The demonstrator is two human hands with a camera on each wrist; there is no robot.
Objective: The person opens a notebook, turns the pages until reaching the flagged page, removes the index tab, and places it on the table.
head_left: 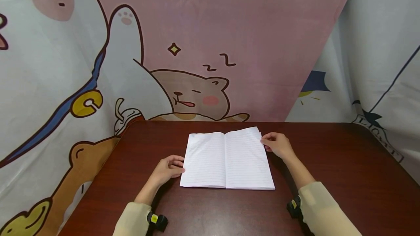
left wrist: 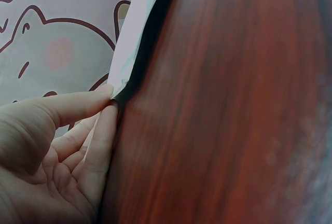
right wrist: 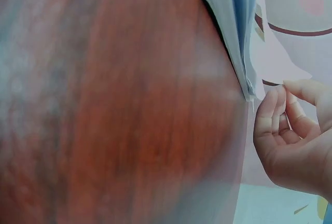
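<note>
An open lined notebook (head_left: 205, 161) lies on the brown table, its ruled pages blank and its fold running toward me. At its left edge, my left hand (head_left: 167, 169) pinches the side between thumb and fingers; the left wrist view shows the thumb (left wrist: 83, 105) over the paper edge. My right hand (head_left: 279, 145) is at the upper right edge. In the right wrist view, its thumb and fingertips (right wrist: 280, 99) pinch the corner of a page (right wrist: 275, 60), which is lifted apart from the thicker stack of pages (right wrist: 223, 11) below.
The dark wood-grain table (head_left: 229, 214) spreads around the notebook on all sides. Behind it hangs a pink and white cloth (head_left: 262, 46) with cartoon animals. Black wrist cameras (head_left: 159, 221) sit at both cream sleeves (head_left: 323, 207).
</note>
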